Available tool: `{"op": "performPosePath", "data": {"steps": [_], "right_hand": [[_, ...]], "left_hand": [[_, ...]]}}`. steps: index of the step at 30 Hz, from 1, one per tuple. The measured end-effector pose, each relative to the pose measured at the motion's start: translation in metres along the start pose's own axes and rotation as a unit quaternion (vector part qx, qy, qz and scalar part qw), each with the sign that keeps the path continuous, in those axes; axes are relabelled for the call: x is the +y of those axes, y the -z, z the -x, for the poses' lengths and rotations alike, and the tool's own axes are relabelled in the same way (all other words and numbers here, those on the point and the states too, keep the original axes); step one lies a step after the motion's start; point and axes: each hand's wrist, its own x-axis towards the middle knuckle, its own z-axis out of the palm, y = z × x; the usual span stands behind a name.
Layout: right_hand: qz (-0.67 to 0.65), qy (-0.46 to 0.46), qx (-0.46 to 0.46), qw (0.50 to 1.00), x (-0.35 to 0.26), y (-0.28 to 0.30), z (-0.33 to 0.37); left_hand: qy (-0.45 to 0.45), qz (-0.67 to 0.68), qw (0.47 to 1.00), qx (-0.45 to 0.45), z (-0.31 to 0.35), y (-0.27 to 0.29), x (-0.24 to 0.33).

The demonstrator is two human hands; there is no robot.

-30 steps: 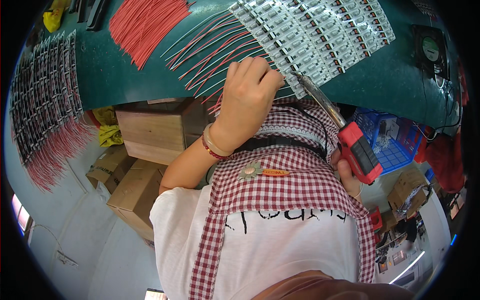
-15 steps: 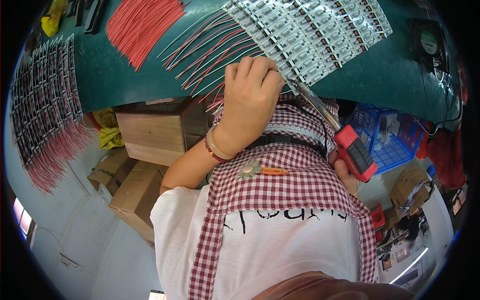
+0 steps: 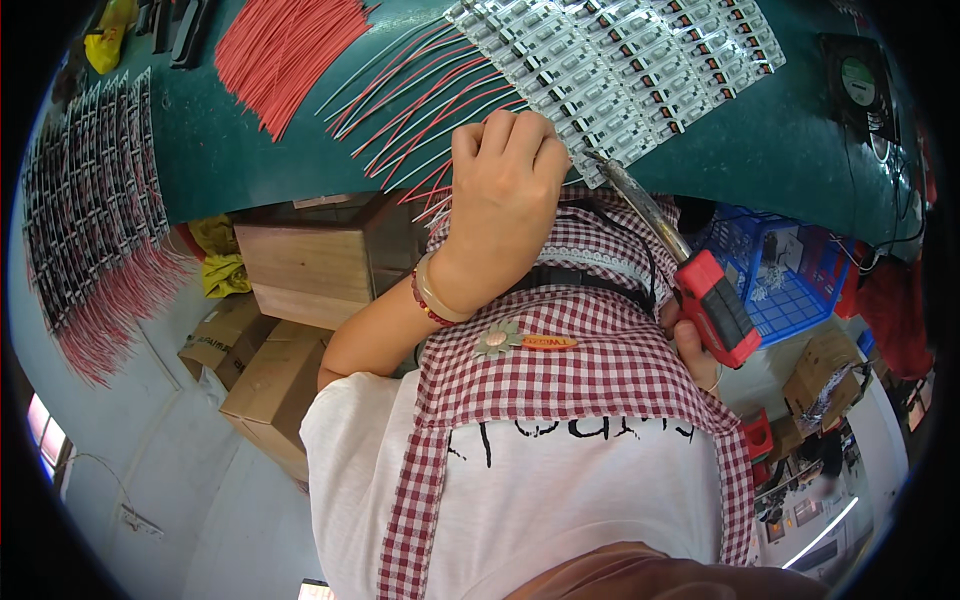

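Left hand [image 3: 507, 190] hid own fingertips; whatever they pinched could not be made out. Most of right hand [image 3: 688, 345] lay out of sight behind soldering iron [image 3: 722, 310] and checked apron [image 3: 570, 375]. Contact at iron's tip was too small to confirm. Top edge cropped circuit board panel [image 3: 630, 70] and red wire bundle [image 3: 285, 60]; lower edge cut brown shape [image 3: 640, 575].

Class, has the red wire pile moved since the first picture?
No: the red wire pile shows no clear shift against the black objects to its left.
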Motion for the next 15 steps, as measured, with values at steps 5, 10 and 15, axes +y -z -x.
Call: {"op": "performPosePath", "data": {"steps": [5,10,15], "right_hand": [[0.118,0.076,-0.039,0.989,0.0031,-0.0035,-0.0089],[0.099,0.077,-0.013,0.992,0.0006,-0.0066,-0.0063],[0.105,0.095,-0.016,0.99,0.0054,-0.0046,-0.0066]], "left_hand": [[0.001,-0.005,1.0,-0.002,-0.0001,0.0006,0.0013],[0.005,-0.01,1.0,-0.007,-0.0005,0.0014,0.0017],[0.003,-0.007,1.0,-0.006,0.0003,0.0007,0.0018]]}}
